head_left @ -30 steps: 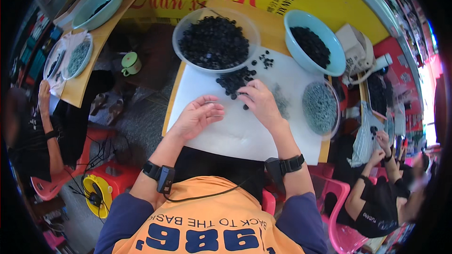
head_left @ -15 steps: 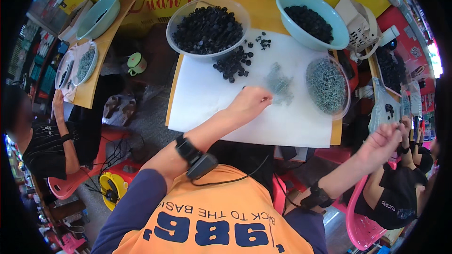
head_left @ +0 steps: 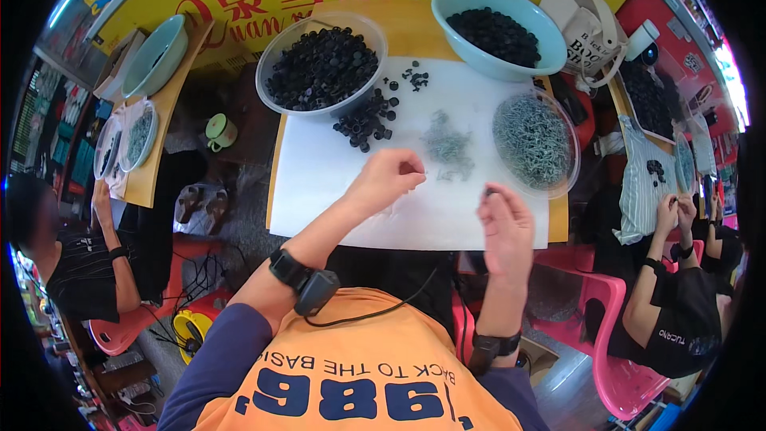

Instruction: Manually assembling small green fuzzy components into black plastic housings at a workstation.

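Observation:
Over the white sheet [head_left: 319, 164], my left hand [head_left: 388, 178] is closed in a pinch; whatever it holds is too small to make out. To its right, at the sheet's front edge, my right hand [head_left: 507, 227] is raised with a small black piece [head_left: 490, 191] at its fingertips. A loose heap of black caps [head_left: 367, 121] lies beyond my left hand. Between and beyond both hands is a small scatter of thin grey-green screws [head_left: 447, 144]. More screws [head_left: 533, 140] fill a clear round tray [head_left: 571, 182] at the right.
A clear tub [head_left: 275, 104] full of black caps and a pale blue basin [head_left: 455, 40] of black parts stand at the back. People sit at side tables left and right; one co-worker's hands [head_left: 675, 211] work near a striped bag [head_left: 638, 183]. A pink chair [head_left: 604, 343] stands right.
My right hand has come left from beside the co-worker to the sheet's front edge, now with a black piece. My left hand stays pinched over the sheet. The whole view has shifted slightly.

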`<state>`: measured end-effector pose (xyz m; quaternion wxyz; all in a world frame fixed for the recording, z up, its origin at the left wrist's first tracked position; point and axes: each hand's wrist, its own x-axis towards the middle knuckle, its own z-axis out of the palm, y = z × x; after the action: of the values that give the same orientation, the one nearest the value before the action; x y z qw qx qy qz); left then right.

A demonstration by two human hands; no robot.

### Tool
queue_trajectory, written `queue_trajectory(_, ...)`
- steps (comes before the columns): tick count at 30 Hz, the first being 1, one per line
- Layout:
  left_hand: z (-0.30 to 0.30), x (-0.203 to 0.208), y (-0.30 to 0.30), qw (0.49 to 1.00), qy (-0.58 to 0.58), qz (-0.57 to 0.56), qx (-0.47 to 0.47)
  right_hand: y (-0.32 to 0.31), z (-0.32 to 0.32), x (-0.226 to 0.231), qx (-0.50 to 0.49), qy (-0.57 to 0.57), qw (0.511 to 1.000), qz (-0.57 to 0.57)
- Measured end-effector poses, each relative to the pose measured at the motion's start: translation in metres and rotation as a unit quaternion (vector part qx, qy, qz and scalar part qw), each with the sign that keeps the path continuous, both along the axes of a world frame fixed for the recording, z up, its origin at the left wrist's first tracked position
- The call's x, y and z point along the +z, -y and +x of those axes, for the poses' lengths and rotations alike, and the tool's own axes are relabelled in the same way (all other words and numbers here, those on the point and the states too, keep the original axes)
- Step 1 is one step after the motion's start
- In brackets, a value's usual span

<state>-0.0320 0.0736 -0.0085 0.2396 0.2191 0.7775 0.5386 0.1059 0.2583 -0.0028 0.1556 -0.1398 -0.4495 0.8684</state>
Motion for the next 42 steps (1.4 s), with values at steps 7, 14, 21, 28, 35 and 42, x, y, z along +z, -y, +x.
queue_trajectory(7, 0.018, 0.044, 0.040, 0.927, 0.293, 0.223, 0.075, 0.045, -0.023, 0.011, 0.135, 0.048, 0.979, -0.145)
queue_trajectory(14, 0.033, 0.065, 0.052, 0.952, 0.158, 0.255, 0.058, 0.067, -0.031, 0.023, 0.175, 0.023, 0.977, -0.120)
queue_trajectory(21, 0.034, 0.065, 0.059, 0.974, 0.030, 0.211, 0.079, 0.081, -0.036, 0.024, 0.175, 0.018, 0.981, -0.082)
queue_trajectory(28, 0.039, 0.066, 0.058, 0.975, 0.013, 0.196, 0.104, 0.085, -0.035, 0.027, 0.155, 0.009, 0.988, -0.023)
queue_trajectory(35, 0.042, 0.069, 0.055, 0.981, -0.085, 0.159, 0.073, 0.085, -0.031, 0.025, 0.126, -0.006, 0.992, 0.008)
queue_trajectory(42, 0.035, 0.057, 0.054, 0.968, 0.079, 0.230, 0.065, 0.085, -0.031, 0.025, 0.107, -0.029, 0.993, 0.033)
